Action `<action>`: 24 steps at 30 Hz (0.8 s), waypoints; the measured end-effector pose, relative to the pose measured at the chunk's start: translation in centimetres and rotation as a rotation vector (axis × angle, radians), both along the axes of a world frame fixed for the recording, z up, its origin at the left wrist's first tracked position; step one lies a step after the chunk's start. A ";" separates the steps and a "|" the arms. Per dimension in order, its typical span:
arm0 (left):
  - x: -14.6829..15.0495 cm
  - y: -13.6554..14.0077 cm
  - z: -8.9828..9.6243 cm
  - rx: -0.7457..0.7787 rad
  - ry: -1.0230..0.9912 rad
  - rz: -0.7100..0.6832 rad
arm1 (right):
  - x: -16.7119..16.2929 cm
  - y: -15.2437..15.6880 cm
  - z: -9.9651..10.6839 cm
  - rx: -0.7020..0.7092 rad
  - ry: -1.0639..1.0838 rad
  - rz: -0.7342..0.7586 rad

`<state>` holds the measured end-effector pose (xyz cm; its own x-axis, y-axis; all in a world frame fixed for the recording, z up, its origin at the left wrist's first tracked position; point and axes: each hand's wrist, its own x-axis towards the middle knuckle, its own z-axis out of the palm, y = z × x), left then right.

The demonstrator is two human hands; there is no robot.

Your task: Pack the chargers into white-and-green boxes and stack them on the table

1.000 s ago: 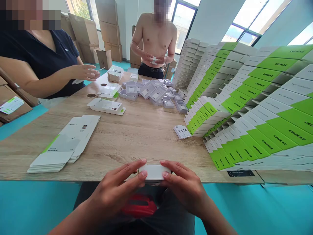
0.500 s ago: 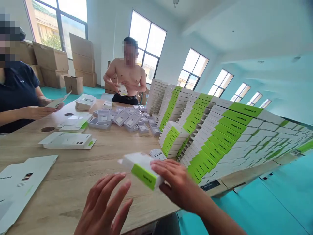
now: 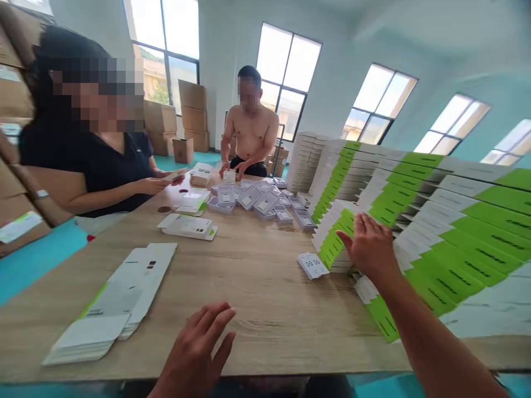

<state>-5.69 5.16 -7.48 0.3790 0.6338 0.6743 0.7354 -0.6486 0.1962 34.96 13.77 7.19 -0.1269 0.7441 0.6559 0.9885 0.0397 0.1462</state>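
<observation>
My right hand [image 3: 369, 246] reaches out to the stacked white-and-green boxes [image 3: 418, 221] on the right, fingers spread and resting against a low stack; it holds nothing that I can see. My left hand [image 3: 199, 348] hovers empty over the near edge of the wooden table [image 3: 249, 282], fingers apart. A small pile of white cards [image 3: 312, 265] lies just left of my right hand. Flat unfolded cartons [image 3: 120, 301] lie in a stack at the near left.
A person in a dark shirt [image 3: 87, 166] sits at the left handling a carton. A shirtless person [image 3: 249, 141] stands at the far end. Clear plastic trays [image 3: 261, 202] crowd the table's far middle. More flat cartons [image 3: 188, 226] lie beyond. Brown cardboard boxes [image 3: 191, 116] are piled by the windows.
My right hand carried the closed white-and-green box to the stacks on the right and now shows no box. My left hand let go and stays low. The view swung up.
</observation>
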 end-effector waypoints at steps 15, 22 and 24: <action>-10.5 16.3 6.1 -0.571 0.538 0.651 | -12.8 -5.1 -17.9 -0.364 0.384 0.619; -5.4 27.4 8.9 -0.642 0.669 0.270 | -8.7 -4.5 -15.8 -0.345 0.381 0.398; -4.0 26.7 8.8 -0.612 0.692 0.137 | -4.9 -3.4 -14.9 -0.365 0.344 0.244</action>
